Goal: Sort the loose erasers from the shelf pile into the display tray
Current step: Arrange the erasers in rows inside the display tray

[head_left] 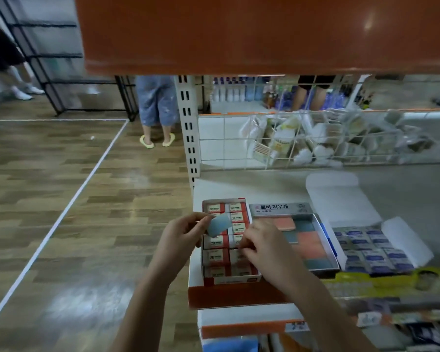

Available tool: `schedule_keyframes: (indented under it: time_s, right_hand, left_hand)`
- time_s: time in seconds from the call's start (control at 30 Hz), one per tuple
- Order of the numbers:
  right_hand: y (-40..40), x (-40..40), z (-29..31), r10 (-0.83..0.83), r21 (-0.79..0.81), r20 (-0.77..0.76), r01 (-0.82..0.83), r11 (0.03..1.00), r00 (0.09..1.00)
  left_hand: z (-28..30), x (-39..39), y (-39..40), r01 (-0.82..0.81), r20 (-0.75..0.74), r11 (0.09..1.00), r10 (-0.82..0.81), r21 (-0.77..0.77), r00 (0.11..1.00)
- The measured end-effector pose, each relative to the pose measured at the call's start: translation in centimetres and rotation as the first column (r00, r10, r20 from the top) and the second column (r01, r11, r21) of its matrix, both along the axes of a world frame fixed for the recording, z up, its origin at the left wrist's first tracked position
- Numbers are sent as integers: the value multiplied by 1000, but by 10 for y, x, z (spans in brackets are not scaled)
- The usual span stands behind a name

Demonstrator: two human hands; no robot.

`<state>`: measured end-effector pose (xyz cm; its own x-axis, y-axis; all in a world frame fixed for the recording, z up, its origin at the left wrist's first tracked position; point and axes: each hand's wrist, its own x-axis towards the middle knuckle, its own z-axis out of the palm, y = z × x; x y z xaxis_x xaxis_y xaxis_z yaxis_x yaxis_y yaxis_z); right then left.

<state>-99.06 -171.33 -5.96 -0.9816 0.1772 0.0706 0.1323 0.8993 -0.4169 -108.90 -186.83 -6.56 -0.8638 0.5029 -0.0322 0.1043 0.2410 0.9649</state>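
**Shelf inspection: three eraser boxes, one loose eraser in hand**

The left hand (182,233) pinches one loose blue eraser (219,225) between thumb and fingertips, holding it above the red-and-white box (228,241). The right hand (261,243) rests on that same box, fingers curled down onto a boxed eraser at its right column; whether they grip it cannot be told.

Three open boxes stand side by side on the white shelf (264,186). The red-and-white box holds two columns of wrapped erasers. The display tray (296,236), with a grey printed header, holds flat orange and blue-grey erasers; the count is unclear from blur. A third box (371,250), rightmost, holds three columns of blue-labelled erasers.
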Motion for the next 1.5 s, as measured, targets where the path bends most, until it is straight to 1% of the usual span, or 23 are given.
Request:
schedule_keyframes:
  time_s: [0.13, 0.2, 0.27, 0.4, 0.5, 0.57, 0.63, 0.73, 0.87, 1.03, 1.1, 1.17, 1.27, 1.5]
  right_hand:
    - [-4, 1, -5, -31, 10, -40, 31, 999, 999]
    - [-2, 5, -2, -50, -39, -58, 48, 998, 997]
    - [6, 13, 4, -88, -70, -77, 83, 994, 993]
    - [38, 35, 14, -260, -46, -143, 256, 966, 955]
    - [65, 52, 12, -429, -25, -185, 432, 902, 884]
    - [79, 60, 8, -509, -32, -202, 514, 857, 837]
    - [86, 66, 4, -552, -46, -190, 554, 831, 812]
    - [88, 71, -1, -565, -45, -183, 567, 822, 805]
    - [88, 75, -2, -593, -122, -164, 581, 805, 788]
    - [88, 76, -4, -598, -142, -158, 581, 801, 786]
    - [89, 78, -6, -604, -153, -157, 585, 797, 782]
    - [90, 78, -9, -607, -161, -161, 586, 794, 778]
    - [91, 79, -12, -604, -175, -167, 579, 796, 780]
    - [91, 79, -12, -581, -207, -181, 546, 812, 794]
  left_hand:
    - [1, -2, 7, 78, 11, 997, -78, -1, 997]
    - [5, -5, 11, 146, 12, 988, -146, -43, 989]
    - [12, -9, 19, 226, -18, 968, -229, -113, 973]
    - [29, -14, 45, 334, -174, 887, -401, -319, 899]
    - [40, -11, 74, 379, -190, 819, -493, -432, 849]
    - [41, -7, 98, 404, -196, 764, -556, -503, 808]
    - [39, -2, 122, 423, -212, 724, -607, -545, 766]
    - [33, 3, 151, 464, -198, 695, -648, -550, 735]
    - [20, 5, 175, 430, -248, 686, -658, -588, 711]
    - [10, 11, 181, 329, -365, 716, -629, -616, 686]
    - [9, 14, 180, 276, -430, 723, -625, -633, 652]
    - [8, 17, 178, 253, -467, 711, -646, -656, 604]
    - [9, 19, 175, 232, -488, 699, -662, -677, 569]
    - [7, 24, 173, 192, -499, 693, -657, -695, 566]
